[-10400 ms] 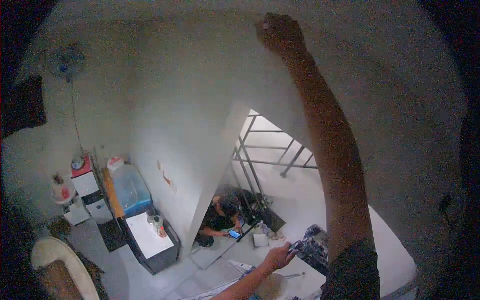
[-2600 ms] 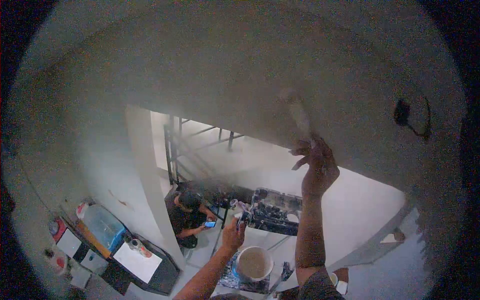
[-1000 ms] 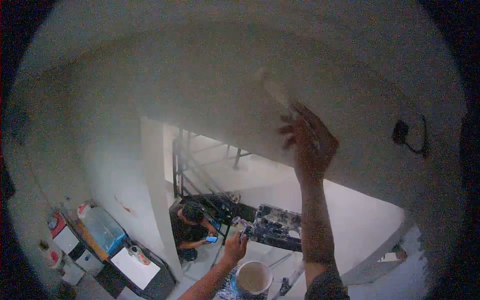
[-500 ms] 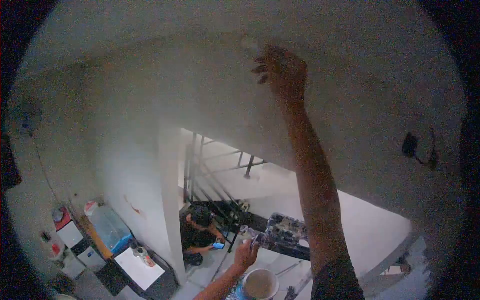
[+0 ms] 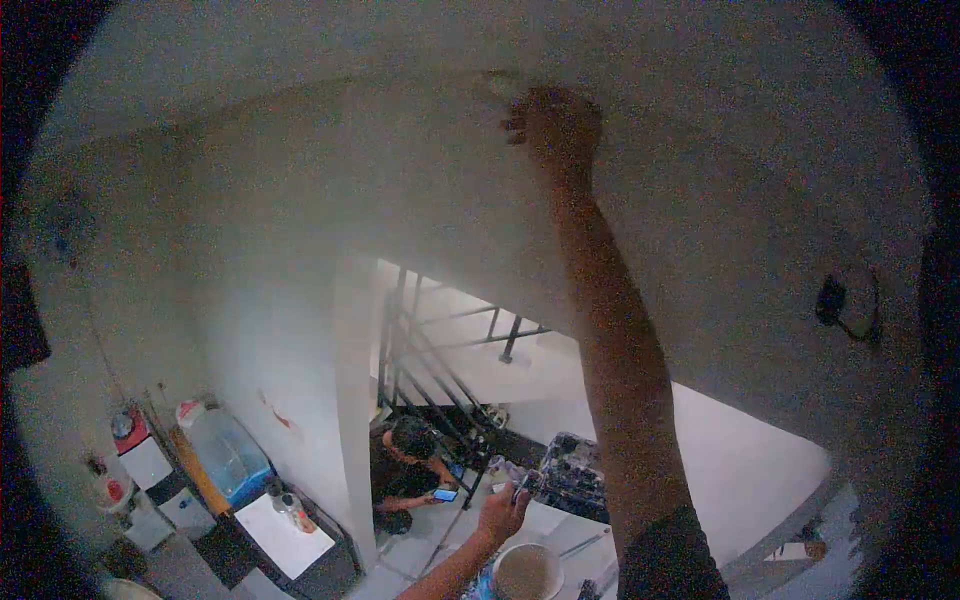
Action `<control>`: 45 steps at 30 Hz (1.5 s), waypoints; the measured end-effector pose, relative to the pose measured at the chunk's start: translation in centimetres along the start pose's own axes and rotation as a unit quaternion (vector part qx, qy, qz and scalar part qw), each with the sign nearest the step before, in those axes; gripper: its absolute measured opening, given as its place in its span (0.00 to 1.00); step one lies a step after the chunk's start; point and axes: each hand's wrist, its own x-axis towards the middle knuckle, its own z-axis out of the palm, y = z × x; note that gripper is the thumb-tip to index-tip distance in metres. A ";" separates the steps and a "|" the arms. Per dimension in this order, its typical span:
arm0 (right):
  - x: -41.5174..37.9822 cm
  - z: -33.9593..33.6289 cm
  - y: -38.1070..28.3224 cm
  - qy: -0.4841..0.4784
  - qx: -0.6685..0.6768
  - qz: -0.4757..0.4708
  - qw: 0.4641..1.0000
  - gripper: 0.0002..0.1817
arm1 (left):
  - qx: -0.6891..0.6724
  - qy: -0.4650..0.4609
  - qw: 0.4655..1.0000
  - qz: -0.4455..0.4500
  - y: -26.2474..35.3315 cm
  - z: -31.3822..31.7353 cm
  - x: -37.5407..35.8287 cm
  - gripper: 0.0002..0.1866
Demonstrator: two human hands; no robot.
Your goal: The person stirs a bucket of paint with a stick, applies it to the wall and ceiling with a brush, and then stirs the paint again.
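Note:
My right hand (image 5: 560, 125) is raised high against the dim wall (image 5: 450, 180), close to where it meets the ceiling. Its fingers are curled, and whatever lies in them is too dark and grainy to name. A pale patch (image 5: 503, 84) shows just left of the fingers. Lower down, my left hand (image 5: 502, 515) is closed around a small greyish object (image 5: 521, 486) whose kind I cannot make out. Just below that hand stands a white bucket (image 5: 528, 573) with a brownish-grey content.
A crouching person (image 5: 405, 455) holds a lit phone (image 5: 445, 495) below. Beside them are dark stair railings (image 5: 430, 350) and a black, white-spattered platform (image 5: 570, 470). At lower left stand a blue-based clear container (image 5: 225, 455) and a white board (image 5: 283, 537). A cable (image 5: 860, 325) hangs at right.
My right hand has shifted slightly left and up along the wall, with its fingers more tucked in. The view has moved a little, and my left hand still grips its object.

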 end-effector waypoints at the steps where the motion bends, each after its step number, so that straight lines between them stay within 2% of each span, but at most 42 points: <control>1: 0.1 -0.2 -0.4 0.000 -0.001 0.001 1.000 0.14 | -0.001 -0.001 1.000 -0.001 0.3 -0.4 -0.1 0.23; 2: 0.2 -0.8 -0.8 0.009 -0.148 -0.083 0.986 0.14 | -0.001 0.012 1.000 0.009 0.7 -0.6 -0.1 0.22; 3: -0.3 -1.5 -1.7 0.018 -0.290 -0.164 0.943 0.14 | -0.001 0.025 1.000 0.018 0.7 -0.5 -0.2 0.22; 4: -0.7 -2.2 -2.5 0.026 -0.424 -0.241 0.873 0.15 | -0.002 0.024 1.000 0.017 0.1 0.0 -0.2 0.22; 5: -1.0 -2.8 -3.3 0.032 -0.545 -0.311 0.778 0.16 | -0.016 0.028 0.999 0.027 -0.7 0.6 -0.1 0.21; 6: -1.3 -3.5 -3.7 0.038 -0.650 -0.373 0.661 0.18 | -0.030 0.032 0.998 0.037 -1.3 0.9 -0.1 0.21; 7: -1.4 -4.4 -3.9 0.036 -0.651 -0.372 0.661 0.18 | -0.030 0.031 0.998 0.035 -0.7 0.6 0.0 0.21; 9: -1.7 -6.1 -4.2 0.094 -0.747 -0.418 0.509 0.22 | 0.003 0.016 1.000 0.015 0.5 -0.2 0.0 0.21; 10: -2.2 -6.5 -4.8 0.092 -0.747 -0.418 0.509 0.22 | 0.003 0.015 1.000 0.014 0.9 -0.5 0.1 0.21; 12: -3.7 -7.6 -6.5 0.117 -0.819 -0.335 0.451 0.20 | 0.021 0.013 1.000 0.007 1.4 -0.8 0.0 0.22; 13: -4.6 -8.7 -7.4 0.116 -0.818 -0.337 0.451 0.20 | 0.019 0.015 1.000 0.007 0.8 -0.2 0.1 0.22; 15: -6.6 -10.5 -9.2 0.064 -0.682 -0.429 0.590 0.17 | 0.029 0.010 1.000 -0.007 -0.9 0.9 0.1 0.23; 16: -7.5 -9.8 -10.5 0.063 -0.682 -0.429 0.589 0.17 | 0.028 0.010 1.000 -0.007 -1.1 1.1 0.0 0.23; 17: -8.3 -8.6 -11.8 0.069 -0.551 -0.296 0.778 0.15 | 0.032 0.014 0.999 -0.011 -1.4 1.4 0.0 0.24; 18: -8.6 -7.7 -12.5 0.069 -0.381 -0.142 0.911 0.14 | 0.036 0.018 0.999 -0.014 -0.9 1.3 0.2 0.24; 19: -8.4 -7.0 -12.7 0.066 -0.383 -0.141 0.911 0.14 | 0.033 0.018 0.999 -0.016 -0.5 0.9 0.2 0.24; 21: -7.7 -6.0 -12.6 -0.017 -0.319 -0.166 0.933 0.14 | 0.004 0.017 1.000 0.015 0.3 0.1 0.1 0.24; 22: -7.6 -5.2 -12.6 -0.020 -0.318 -0.165 0.933 0.14 | 0.002 0.019 1.000 0.013 -0.1 0.4 0.0 0.24; 24: -7.2 -3.4 -12.5 -0.048 -0.313 -0.099 0.943 0.16 | 0.042 0.013 0.999 0.023 -1.1 1.1 0.0 0.23; 25: -6.7 -2.7 -11.9 -0.052 -0.313 -0.101 0.943 0.16 | 0.040 0.016 0.999 0.022 -0.9 1.0 0.0 0.23; 27: -5.1 -1.5 -9.7 -0.123 -0.311 -0.209 0.919 0.19 | 0.024 -0.001 1.000 -0.004 -0.3 0.5 0.0 0.22; 28: -4.0 -0.9 -8.5 -0.125 -0.309 -0.207 0.920 0.19 | 0.024 0.000 1.000 -0.007 -0.2 0.2 -0.2 0.22; 30: -1.8 -0.5 -5.5 -0.144 -0.416 -0.308 0.843 0.19 | 0.030 0.015 0.999 -0.004 -0.2 0.4 -0.1 0.22; 31: -1.2 -0.1 -4.8 -0.143 -0.415 -0.306 0.845 0.19 | 0.032 0.014 0.999 -0.005 0.2 0.0 -0.2 0.22; 33: -0.2 0.3 -3.6 -0.153 -0.495 -0.384 0.764 0.18 | 0.004 0.004 1.000 -0.020 0.9 -0.4 0.0 0.23; 37: 0.1 0.0 -4.0 -0.132 -0.532 -0.337 0.766 0.17 | 0.051 -0.019 0.998 -0.029 -0.5 0.9 0.4 0.23; 39: -1.4 -1.2 -5.6 -0.096 -0.624 -0.288 0.720 0.16 | 0.032 0.003 0.999 -0.010 -1.2 1.4 0.2 0.23; 40: -2.0 -1.9 -6.1 -0.096 -0.624 -0.289 0.720 0.16 | 0.032 0.003 0.999 -0.009 -1.1 1.3 0.3 0.23; 42: -3.0 -4.2 -7.1 -0.001 -0.692 -0.314 0.650 0.15 | -0.006 0.032 0.999 0.040 -0.8 0.9 0.2 0.24; 43: -3.9 -5.2 -8.4 0.001 -0.695 -0.310 0.649 0.15 | -0.005 0.026 0.999 0.041 -1.1 1.1 0.0 0.24; 45: -5.5 -7.0 -11.6 0.005 -0.804 -0.221 0.551 0.14 | 0.000 -0.003 1.000 0.011 -1.6 1.4 0.1 0.25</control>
